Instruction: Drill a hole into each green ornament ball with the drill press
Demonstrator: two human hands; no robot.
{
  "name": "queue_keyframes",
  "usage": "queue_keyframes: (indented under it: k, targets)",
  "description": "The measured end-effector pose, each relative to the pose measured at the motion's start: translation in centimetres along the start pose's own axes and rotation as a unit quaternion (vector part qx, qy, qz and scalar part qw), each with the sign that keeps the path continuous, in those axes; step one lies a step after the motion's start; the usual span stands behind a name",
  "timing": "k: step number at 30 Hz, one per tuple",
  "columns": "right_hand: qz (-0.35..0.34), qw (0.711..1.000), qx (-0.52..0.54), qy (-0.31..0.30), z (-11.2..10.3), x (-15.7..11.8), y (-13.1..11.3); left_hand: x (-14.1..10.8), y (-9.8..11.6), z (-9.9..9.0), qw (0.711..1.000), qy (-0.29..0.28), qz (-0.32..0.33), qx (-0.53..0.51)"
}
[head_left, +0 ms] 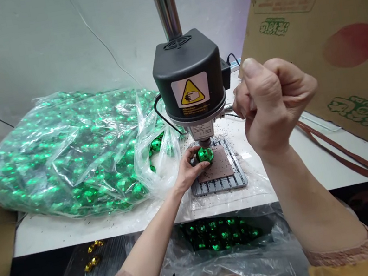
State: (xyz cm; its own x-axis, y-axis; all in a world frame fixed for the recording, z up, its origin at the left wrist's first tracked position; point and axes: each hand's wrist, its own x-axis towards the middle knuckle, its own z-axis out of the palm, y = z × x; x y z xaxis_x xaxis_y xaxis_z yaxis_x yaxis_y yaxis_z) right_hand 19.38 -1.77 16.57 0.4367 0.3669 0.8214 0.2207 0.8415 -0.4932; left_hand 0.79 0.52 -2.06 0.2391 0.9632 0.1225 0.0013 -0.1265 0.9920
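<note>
My left hand point(191, 169) holds a shiny green faceted ball point(204, 154) between thumb and fingers, directly under the spindle of a black drill press point(188, 76). Beneath the ball lies a pinkish-brown pad point(218, 165) on the slotted grey metal base point(240, 179), which is strewn with dark specks. Raised at the right of the machine, my right hand point(269, 100) is closed in a fist beside the drill head; whatever it grips, perhaps a lever of the machine, is hidden by the fingers.
A big clear plastic bag point(67, 157) of green balls fills the table's left side. Cardboard stands at the right point(326, 39), with a brown strap point(349, 152) near it. Below the table edge, an open plastic bag holds more green balls point(221, 234); a few gold ones point(92, 264) lie left.
</note>
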Motion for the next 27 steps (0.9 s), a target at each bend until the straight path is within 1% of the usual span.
queue_keyframes:
  k: [5,8,11,15,19,22,27]
  targets:
    - [0.016,1.0,0.026,0.007,0.0,0.0,0.0,-0.4,0.0,0.3,0.999,0.001,0.024,0.047]
    - [0.027,0.999,0.023,0.007,0.1,0.1,-0.2,-0.9,0.0,0.8,0.997,-0.006,0.036,0.074]
    - [0.047,0.998,0.028,0.012,0.1,0.1,-0.5,-1.4,0.0,1.5,0.996,-0.029,0.048,0.067]
    - [0.057,0.998,0.037,0.015,0.1,0.2,-0.8,-1.7,0.0,2.3,0.998,-0.011,0.048,0.047]
    - [0.064,0.998,0.028,0.012,-0.1,0.2,-0.8,-1.7,-0.2,2.5,0.997,-0.009,0.056,0.047]
    - [0.053,0.998,0.035,0.004,-0.4,0.1,-0.7,-1.8,-0.4,2.4,0.996,-0.006,0.059,0.064]
    - [-0.001,0.997,0.077,0.027,-0.4,-0.8,-0.5,-1.9,-0.7,2.2,0.994,-0.01,0.055,0.089]
